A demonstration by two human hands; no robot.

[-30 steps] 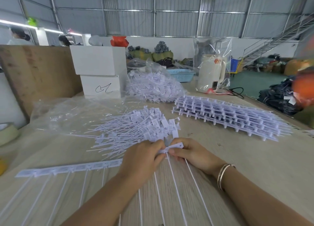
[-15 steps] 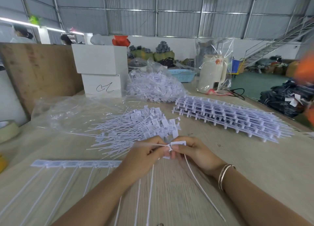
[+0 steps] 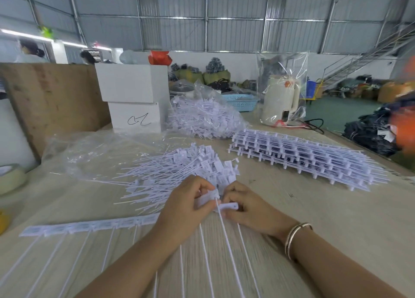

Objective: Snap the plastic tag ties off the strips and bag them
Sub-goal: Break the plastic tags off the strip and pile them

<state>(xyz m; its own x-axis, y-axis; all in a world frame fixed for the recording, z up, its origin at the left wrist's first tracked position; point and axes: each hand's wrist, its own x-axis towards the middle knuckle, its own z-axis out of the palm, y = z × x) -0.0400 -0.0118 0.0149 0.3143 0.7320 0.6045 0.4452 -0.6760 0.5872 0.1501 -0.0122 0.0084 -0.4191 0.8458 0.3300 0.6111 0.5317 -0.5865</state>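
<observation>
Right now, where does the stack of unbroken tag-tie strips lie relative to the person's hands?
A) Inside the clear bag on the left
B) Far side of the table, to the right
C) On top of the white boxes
B: the stack of strips lies flat on the table beyond and right of both hands.

Your worktop (image 3: 314, 219) shows pale, streaked wood grain. The strip (image 3: 89, 226) you work on is white, as are the loose tag ties (image 3: 175, 169) heaped ahead and the stacked strips (image 3: 303, 156) to your right. Two white boxes (image 3: 134, 95) stand behind, the lower one marked with a black scrawl. The kettle (image 3: 280, 102) is cream, the basket (image 3: 240, 101) light blue. A gold bangle (image 3: 294, 237) circles your right wrist. The far floor (image 3: 336, 111) is green.
</observation>
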